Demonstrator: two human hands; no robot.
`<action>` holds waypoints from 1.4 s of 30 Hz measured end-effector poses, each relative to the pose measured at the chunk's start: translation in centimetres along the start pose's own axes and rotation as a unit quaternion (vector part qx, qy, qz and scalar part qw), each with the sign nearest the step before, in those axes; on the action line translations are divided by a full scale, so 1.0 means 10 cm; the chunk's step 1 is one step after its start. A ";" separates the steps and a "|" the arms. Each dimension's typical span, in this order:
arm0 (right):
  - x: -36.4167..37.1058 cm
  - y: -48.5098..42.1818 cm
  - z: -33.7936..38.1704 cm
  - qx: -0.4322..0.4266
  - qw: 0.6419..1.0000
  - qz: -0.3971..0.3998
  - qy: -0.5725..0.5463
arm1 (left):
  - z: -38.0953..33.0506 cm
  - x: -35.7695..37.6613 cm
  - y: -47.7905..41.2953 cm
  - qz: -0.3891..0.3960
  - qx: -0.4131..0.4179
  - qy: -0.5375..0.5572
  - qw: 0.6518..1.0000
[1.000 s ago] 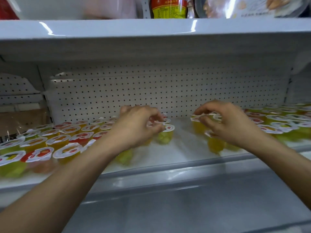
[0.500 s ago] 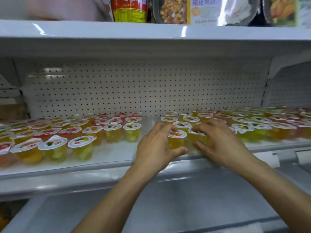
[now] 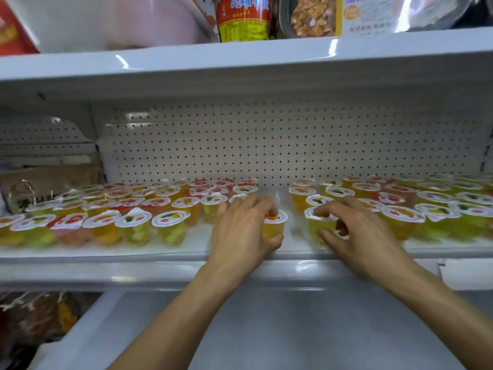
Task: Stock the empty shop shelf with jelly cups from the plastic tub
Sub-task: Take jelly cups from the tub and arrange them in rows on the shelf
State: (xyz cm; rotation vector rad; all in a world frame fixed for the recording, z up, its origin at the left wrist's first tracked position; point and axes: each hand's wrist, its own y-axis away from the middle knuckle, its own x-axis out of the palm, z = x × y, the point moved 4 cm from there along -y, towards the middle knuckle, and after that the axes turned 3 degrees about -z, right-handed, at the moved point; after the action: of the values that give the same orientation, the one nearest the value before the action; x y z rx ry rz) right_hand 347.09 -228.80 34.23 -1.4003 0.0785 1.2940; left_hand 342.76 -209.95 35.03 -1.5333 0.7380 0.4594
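white shelf, jelly cups in rows L & R, gap mid

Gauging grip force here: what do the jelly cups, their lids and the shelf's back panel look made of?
Jelly cups: thin clear plastic, glossy; the yellow jelly and fruit pieces show through the walls. Lids: printed peel-off film, probably foil or plastic; the edges look crinkled. Back panel: likely white painted metal, punched with even rows of small holes.
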 end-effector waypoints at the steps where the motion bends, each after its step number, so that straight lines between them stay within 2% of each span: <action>1: 0.03 -0.01 0.05 -0.009 1.000 -0.004 -0.010 | 0.07 -0.04 0.02 -0.016 0.006 -0.039 0.999; 3: 0.11 -0.03 0.14 -0.024 0.999 -0.006 -0.031 | 0.19 -0.11 0.05 -0.039 0.006 -0.088 0.995; 7: 0.26 -0.08 0.35 -0.044 0.997 0.002 -0.070 | 0.40 -0.22 0.12 -0.085 0.011 -0.114 0.990; 20: 0.67 -0.29 0.84 -0.050 0.990 0.032 -0.127 | 0.85 -0.46 0.21 -0.107 0.005 -0.115 0.988; 31: 0.74 -0.30 0.96 -0.029 0.989 0.019 -0.144 | 1.02 -0.46 0.18 -0.055 0.001 -0.092 0.994; 36: 0.75 -0.31 0.99 -0.015 0.988 0.033 -0.152 | 1.07 -0.41 0.18 -0.004 -0.019 -0.104 0.994; 42: 0.75 -0.30 0.96 -0.002 0.988 0.030 -0.154 | 1.11 -0.44 0.17 -0.017 -0.027 -0.074 0.997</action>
State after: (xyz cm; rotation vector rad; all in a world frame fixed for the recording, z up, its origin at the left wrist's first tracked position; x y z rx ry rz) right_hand 346.00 -216.32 33.66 -1.1930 -0.0924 1.5463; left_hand 340.01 -198.24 35.63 -1.5416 0.5882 0.5639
